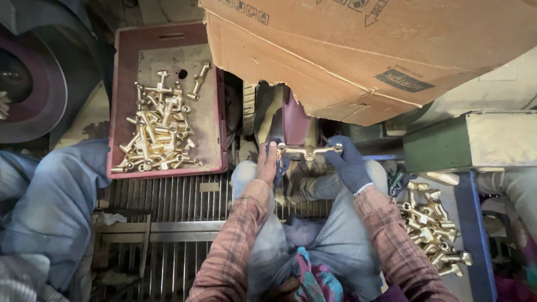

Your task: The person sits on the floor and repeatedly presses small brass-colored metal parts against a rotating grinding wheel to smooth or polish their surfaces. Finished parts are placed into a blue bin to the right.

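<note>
Both my hands hold one brass T-shaped fitting (pixel 308 151) level in front of my knees. My left hand (pixel 267 163), bare apart from a dark cloth at the fingers, grips its left end. My right hand (pixel 348 163) wears a dark blue knit glove and grips its right end. The fitting sits right against the reddish belt or wheel (pixel 295 122) of a machine under a cardboard sheet (pixel 358 50). Whether the two touch I cannot tell.
A red plastic crate (pixel 125 100) at the left holds several brass fittings (pixel 156 131). More brass fittings (pixel 433 226) lie heaped at my right. Another person's jeans-clad leg (pixel 53 201) is at far left. A metal grate (pixel 168 212) lies below, a green machine body (pixel 442 146) right.
</note>
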